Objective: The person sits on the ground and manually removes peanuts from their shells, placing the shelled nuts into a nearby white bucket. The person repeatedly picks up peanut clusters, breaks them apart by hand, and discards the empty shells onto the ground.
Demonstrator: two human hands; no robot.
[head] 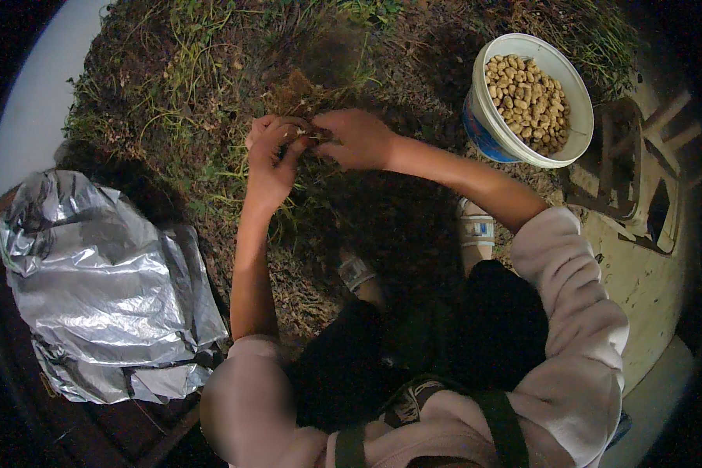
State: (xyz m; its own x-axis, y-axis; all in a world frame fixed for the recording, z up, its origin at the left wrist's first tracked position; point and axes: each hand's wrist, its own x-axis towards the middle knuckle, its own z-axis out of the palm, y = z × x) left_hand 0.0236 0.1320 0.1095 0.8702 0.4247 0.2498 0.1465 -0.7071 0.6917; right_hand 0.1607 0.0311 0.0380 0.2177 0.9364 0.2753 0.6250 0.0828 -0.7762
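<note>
Both hands meet over a heap of pulled plants. My left hand [275,153] curls its fingers around part of a peanut plant [295,93], whose brown roots stick out beyond the fingertips. Close against it, my right hand [354,139] pinches at the same clump from the right side. Small pale bits show between the fingers, too little to name for sure. To the right stands a white plastic bucket [579,131] with a blue label, tilted in the view. Unshelled peanuts [526,102] fill much of it.
Green and dried plant stalks [193,99] cover the ground ahead. A crumpled silver sheet [99,286] lies at left. Right of my legs, a wooden stool or chair frame [658,187] rests on a pale floor [626,286]. My sandalled feet [477,231] are below my hands.
</note>
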